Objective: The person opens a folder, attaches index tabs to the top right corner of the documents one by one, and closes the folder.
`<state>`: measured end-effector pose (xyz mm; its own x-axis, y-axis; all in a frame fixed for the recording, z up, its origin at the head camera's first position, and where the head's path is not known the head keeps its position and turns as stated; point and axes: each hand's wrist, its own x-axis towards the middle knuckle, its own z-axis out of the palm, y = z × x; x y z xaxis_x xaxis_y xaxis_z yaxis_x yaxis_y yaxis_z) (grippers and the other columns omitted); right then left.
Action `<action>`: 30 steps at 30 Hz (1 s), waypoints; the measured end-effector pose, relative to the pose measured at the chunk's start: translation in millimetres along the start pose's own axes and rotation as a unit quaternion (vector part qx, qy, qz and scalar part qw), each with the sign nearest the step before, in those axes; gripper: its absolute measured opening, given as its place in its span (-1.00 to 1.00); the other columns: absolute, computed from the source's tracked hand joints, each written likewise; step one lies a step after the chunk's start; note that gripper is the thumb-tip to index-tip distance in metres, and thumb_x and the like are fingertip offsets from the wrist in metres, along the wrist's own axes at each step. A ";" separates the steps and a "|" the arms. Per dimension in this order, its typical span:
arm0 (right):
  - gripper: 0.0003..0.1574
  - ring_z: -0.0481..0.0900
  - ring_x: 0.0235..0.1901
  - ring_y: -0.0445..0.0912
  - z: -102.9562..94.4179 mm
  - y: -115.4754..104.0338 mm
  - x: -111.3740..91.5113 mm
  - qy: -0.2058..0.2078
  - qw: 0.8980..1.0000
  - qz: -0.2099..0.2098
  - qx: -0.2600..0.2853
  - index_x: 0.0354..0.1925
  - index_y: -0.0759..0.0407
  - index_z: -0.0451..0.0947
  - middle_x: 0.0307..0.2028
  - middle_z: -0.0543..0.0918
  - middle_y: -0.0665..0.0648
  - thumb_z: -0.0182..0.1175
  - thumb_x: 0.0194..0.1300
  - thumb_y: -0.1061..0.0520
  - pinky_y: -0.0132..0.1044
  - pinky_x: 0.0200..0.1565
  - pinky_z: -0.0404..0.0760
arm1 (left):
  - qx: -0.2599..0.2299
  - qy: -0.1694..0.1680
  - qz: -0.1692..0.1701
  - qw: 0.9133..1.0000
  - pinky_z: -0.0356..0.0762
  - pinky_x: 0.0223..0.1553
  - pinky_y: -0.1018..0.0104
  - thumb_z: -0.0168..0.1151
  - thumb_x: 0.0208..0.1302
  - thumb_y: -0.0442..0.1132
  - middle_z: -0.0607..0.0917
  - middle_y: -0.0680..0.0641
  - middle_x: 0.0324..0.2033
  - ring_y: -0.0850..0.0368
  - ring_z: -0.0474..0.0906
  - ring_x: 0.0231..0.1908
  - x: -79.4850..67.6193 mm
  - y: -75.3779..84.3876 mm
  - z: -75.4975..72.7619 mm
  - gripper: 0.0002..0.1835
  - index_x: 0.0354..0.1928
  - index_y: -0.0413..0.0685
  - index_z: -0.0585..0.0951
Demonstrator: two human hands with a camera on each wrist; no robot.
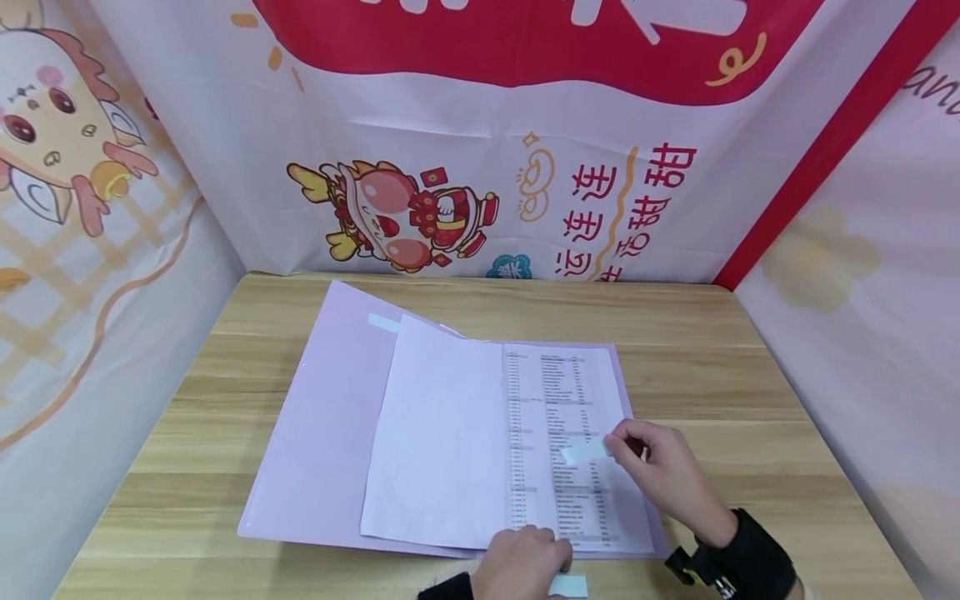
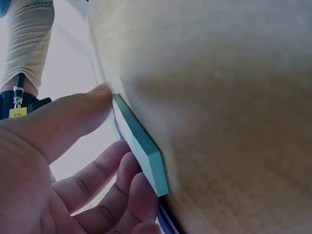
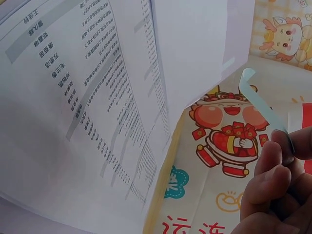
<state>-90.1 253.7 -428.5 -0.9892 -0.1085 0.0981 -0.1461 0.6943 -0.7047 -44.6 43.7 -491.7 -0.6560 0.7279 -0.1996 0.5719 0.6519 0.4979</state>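
Observation:
A lilac folder (image 1: 300, 467) lies spread on the wooden table, with a blank white page (image 1: 435, 450) turned to the left and a printed list (image 1: 581, 500) on the right. My right hand (image 1: 663, 471) pinches one end of a pale blue sticky note (image 3: 261, 107) between thumb and finger. The note hangs over the list, its free end curling in the right wrist view. At the folder's lower edge, my left hand (image 1: 521, 562) holds a teal sticky-note pad (image 2: 141, 144) by its sides, thumb at one end and fingers along the other.
Another pale blue sticky note (image 1: 383, 322) shows on the folder's left cover, beside the page's top corner. Wooden tabletop (image 1: 712, 358) surrounds the folder. Printed cloth (image 1: 420, 108) hangs behind the table and along both sides.

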 end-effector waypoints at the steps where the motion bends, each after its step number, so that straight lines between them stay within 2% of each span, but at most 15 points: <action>1: -0.82 0.38 -0.59 -0.19 -0.2 0.1 0.5 -0.001 1.000 0.001 0.001 -0.47 -0.06 0.56 -0.58 0.48 -0.10 0.18 0.29 0.12 -0.40 -0.58 0.34 | -0.004 -0.001 -0.001 1.000 0.26 -0.57 0.45 0.39 -0.02 0.02 0.47 0.25 -0.58 0.39 0.32 -0.55 -0.4 -0.1 -1.3 -0.81 -0.35 0.22 0.64; 4: -0.82 0.38 -0.59 -0.19 -1.7 1.2 2.8 -0.006 1.000 0.003 -0.003 -0.46 -0.05 0.56 -0.58 0.47 -0.09 0.16 0.31 0.08 -0.40 -0.58 0.34 | -0.011 0.013 -0.001 1.000 0.30 -0.54 0.45 0.34 0.06 0.05 0.49 0.27 -0.56 0.42 0.36 -0.53 -1.1 -0.2 -9.4 -0.82 -0.32 0.22 0.64; 7: -0.82 0.39 -0.58 -0.18 -5.2 3.5 6.3 -0.004 1.000 0.000 -0.011 -0.44 -0.03 0.58 -0.58 0.48 -0.07 0.14 0.32 0.05 -0.39 -0.57 0.35 | -0.013 0.055 0.002 0.998 0.33 -0.52 0.47 0.32 0.11 0.02 0.52 0.29 -0.53 0.45 0.39 -0.51 -1.4 -1.5 -25.2 -0.85 -0.29 0.23 0.65; 12: -0.74 0.41 -0.57 -0.16 -13.5 12.2 14.8 0.013 0.999 -0.004 -0.029 -0.39 0.06 0.59 -0.55 0.53 0.00 0.09 0.36 -0.01 -0.39 -0.56 0.37 | -0.007 0.139 -0.004 0.990 0.29 -0.58 0.51 0.28 0.17 -0.04 0.56 0.24 -0.54 0.44 0.40 -0.55 2.1 -2.8 -66.5 -0.86 -0.25 0.17 0.66; 15: -0.67 0.42 -0.53 -0.12 -19.4 20.3 21.8 0.016 0.999 0.010 -0.041 -0.36 0.08 0.56 -0.51 0.53 0.03 0.02 0.39 -0.08 -0.37 -0.56 0.38 | 0.032 0.179 -0.022 0.983 0.29 -0.61 0.46 0.26 0.19 -0.03 0.62 0.17 -0.49 0.34 0.47 -0.52 9.3 1.8 -95.9 -0.84 -0.24 0.14 0.67; 19: -0.55 0.41 -0.49 -0.04 -29.6 33.9 34.9 0.008 0.998 0.043 -0.036 -0.31 0.09 0.50 -0.44 0.52 0.11 -0.10 0.41 -0.20 -0.32 -0.55 0.37 | 0.083 0.203 -0.052 0.974 0.31 -0.66 0.37 0.22 0.22 -0.01 0.64 0.11 -0.48 0.23 0.52 -0.51 26.7 10.7 -131.8 -0.82 -0.28 0.10 0.67; 24: -0.48 0.38 -0.57 -0.01 -39.1 52.8 55.7 0.014 0.998 0.065 -0.012 -0.33 0.13 0.45 -0.47 0.49 0.18 -0.16 0.42 -0.23 -0.28 -0.60 0.36 | 0.098 0.202 -0.092 0.970 0.29 -0.75 0.32 0.15 0.29 -0.05 0.52 0.10 -0.63 0.23 0.40 -0.66 58.1 18.6 -169.3 -0.78 -0.44 0.05 0.61; 27: -0.47 0.38 -0.58 -0.03 -42.1 61.0 68.2 0.025 0.997 0.072 -0.010 -0.36 0.17 0.43 -0.48 0.48 0.21 -0.17 0.43 -0.21 -0.28 -0.60 0.36 | 0.101 0.203 -0.103 0.969 0.29 -0.77 0.35 0.13 0.30 -0.16 0.45 0.09 -0.71 0.23 0.36 -0.71 80.8 16.3 -182.8 -0.73 -0.59 0.02 0.55; 30: -0.47 0.39 -0.55 -0.02 -42.8 67.8 81.1 0.028 0.996 0.086 -0.006 -0.32 0.19 0.44 -0.45 0.50 0.26 -0.19 0.44 -0.20 -0.28 -0.56 0.37 | 0.115 0.222 -0.092 0.964 0.30 -0.77 0.39 0.12 0.26 -0.28 0.42 0.09 -0.74 0.25 0.35 -0.71 105.5 4.7 -186.1 -0.71 -0.64 0.03 0.49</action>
<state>-180.6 322.4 -438.2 -0.9985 0.0514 0.0162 0.0250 0.7081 -0.7057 -202.8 84.0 -353.3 -0.8738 0.4659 0.1393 0.4861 0.8284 0.2782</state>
